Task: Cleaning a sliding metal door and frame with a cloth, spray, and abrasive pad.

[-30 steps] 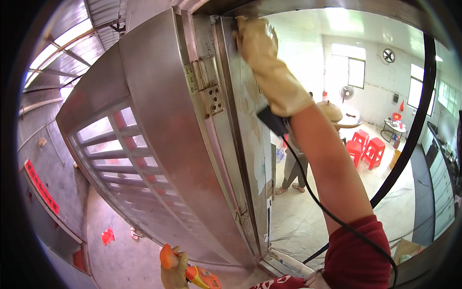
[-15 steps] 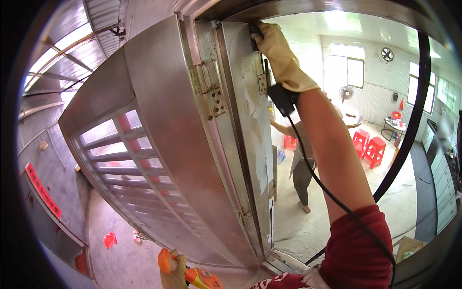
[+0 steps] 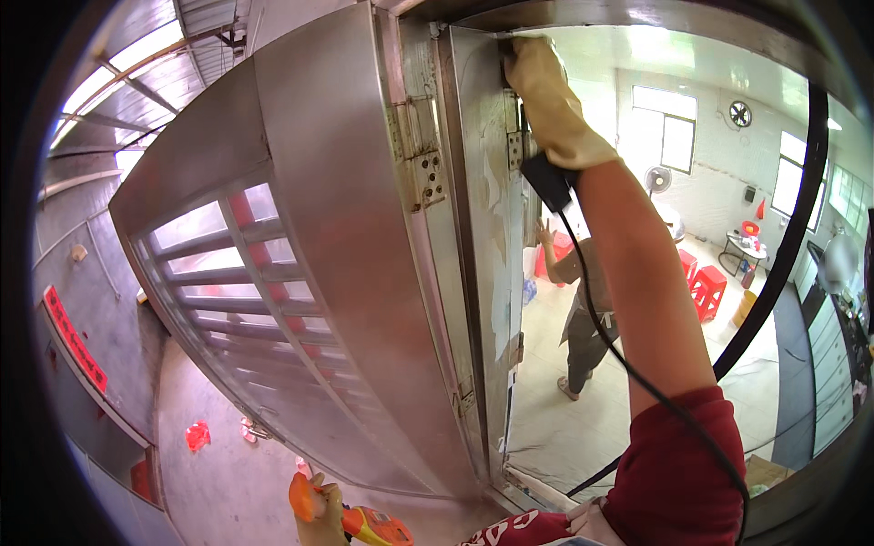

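Observation:
My right hand [image 3: 546,91], in a pale yellow rubber glove, is raised to the top inner side of the metal door frame [image 3: 482,200]. Its fingers close around something dark against the frame, too hidden to name. Peeling film or paint marks the frame surface below it. At the lower edge my left hand [image 3: 326,520], gloved as well, is wrapped around the neck of an orange bottle [image 3: 378,526] with a rounded orange top. A black box [image 3: 548,185] with a cable sits at my right wrist.
A large metal door [image 3: 328,182] with a barred window stands swung out at left, by its hinge [image 3: 428,177]. Inside the room another person [image 3: 587,318] stands beyond the frame, near red stools [image 3: 706,291]. A black bar [image 3: 774,273] slants across the right side.
The view has shifted slightly, so door and frame appear further right. My right hand stays high on the frame. The person inside has moved and now holds a hand up.

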`<state>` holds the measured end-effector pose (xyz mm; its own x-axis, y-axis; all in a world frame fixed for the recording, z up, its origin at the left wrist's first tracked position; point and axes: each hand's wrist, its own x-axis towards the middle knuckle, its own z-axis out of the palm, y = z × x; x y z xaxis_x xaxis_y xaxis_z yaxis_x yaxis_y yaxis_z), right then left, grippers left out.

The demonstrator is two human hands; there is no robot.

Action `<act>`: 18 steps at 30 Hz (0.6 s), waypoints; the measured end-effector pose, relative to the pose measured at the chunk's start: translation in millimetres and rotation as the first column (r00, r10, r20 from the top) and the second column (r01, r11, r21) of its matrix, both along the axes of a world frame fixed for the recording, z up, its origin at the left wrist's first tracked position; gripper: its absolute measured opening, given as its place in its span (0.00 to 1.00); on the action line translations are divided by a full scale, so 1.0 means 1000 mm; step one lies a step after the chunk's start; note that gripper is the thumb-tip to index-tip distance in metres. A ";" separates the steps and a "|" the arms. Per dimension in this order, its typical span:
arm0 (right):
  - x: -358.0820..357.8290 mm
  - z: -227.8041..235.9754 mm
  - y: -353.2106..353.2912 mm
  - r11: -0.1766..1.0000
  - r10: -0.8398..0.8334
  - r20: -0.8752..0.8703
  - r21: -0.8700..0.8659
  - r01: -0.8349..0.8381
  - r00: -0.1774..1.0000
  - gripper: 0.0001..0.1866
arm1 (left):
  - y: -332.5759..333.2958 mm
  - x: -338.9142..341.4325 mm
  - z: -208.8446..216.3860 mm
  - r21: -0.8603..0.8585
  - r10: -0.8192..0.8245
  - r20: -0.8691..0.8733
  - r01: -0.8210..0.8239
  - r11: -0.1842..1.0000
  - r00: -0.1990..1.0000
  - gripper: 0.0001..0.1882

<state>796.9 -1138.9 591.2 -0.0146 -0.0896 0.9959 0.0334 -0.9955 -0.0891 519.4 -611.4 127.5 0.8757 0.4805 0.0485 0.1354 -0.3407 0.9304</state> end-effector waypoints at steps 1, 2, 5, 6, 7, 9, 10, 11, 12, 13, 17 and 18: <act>-0.007 -0.019 0.023 0.995 0.031 -0.255 0.097 -0.006 0.967 0.15 | 0.003 -0.029 0.002 0.029 -0.054 0.209 0.049 0.998 0.976 0.23; -0.018 -0.038 0.040 0.984 0.058 -0.494 0.173 0.033 0.868 0.14 | 0.005 -0.048 0.000 0.071 -0.132 0.405 0.113 0.991 0.905 0.20; -0.032 -0.047 0.022 0.987 -0.108 -0.653 -0.163 0.001 0.750 0.19 | 0.015 -0.033 0.003 -0.176 -0.069 0.198 0.105 0.979 0.978 0.22; -0.030 -0.034 0.009 0.976 -0.156 -0.513 -0.214 0.050 0.844 0.15 | 0.013 -0.026 0.002 -0.199 -0.081 0.171 0.115 0.973 0.982 0.23; -0.032 -0.018 0.013 0.995 -0.055 -0.443 -0.096 0.014 0.895 0.16 | 0.015 -0.027 0.002 -0.212 -0.070 0.144 0.099 0.972 0.987 0.24; -0.025 0.011 0.005 0.999 0.024 -0.212 -0.032 -0.032 0.977 0.18 | 0.018 -0.019 -0.002 -0.217 -0.063 0.117 0.087 0.972 0.991 0.25; -0.018 0.018 0.000 0.996 0.022 -0.061 -0.088 -0.027 0.998 0.19 | 0.019 -0.014 -0.007 -0.222 -0.066 0.111 0.089 0.971 0.992 0.26; -0.010 0.019 -0.006 0.999 -0.049 0.008 -0.020 0.049 0.999 0.18 | 0.019 -0.007 -0.011 -0.225 -0.071 0.102 0.092 0.970 0.992 0.27; -0.006 0.005 -0.002 0.999 -0.044 -0.013 -0.018 0.044 0.999 0.18 | 0.023 -0.010 -0.014 -0.223 -0.066 0.082 0.083 0.971 0.994 0.27; -0.010 -0.008 0.003 0.998 0.033 -0.063 -0.057 -0.037 0.997 0.16 | 0.026 -0.014 -0.017 -0.271 -0.040 0.078 0.060 0.961 0.996 0.26; -0.047 -0.046 0.014 0.974 0.083 -0.629 -0.114 -0.198 0.773 0.13 | -0.008 -0.045 0.030 -0.311 0.015 0.142 0.030 0.950 0.990 0.23; -0.054 -0.048 0.007 0.960 0.037 -0.608 -0.200 -0.198 0.793 0.16 | -0.008 -0.046 0.033 -0.311 0.005 0.149 0.042 0.949 0.989 0.23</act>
<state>742.9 -1131.7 543.6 0.5796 0.1913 0.7921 0.1721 -0.9789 0.1104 473.2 -619.2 160.9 0.8793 0.4756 0.0263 -0.0132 -0.0309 0.9994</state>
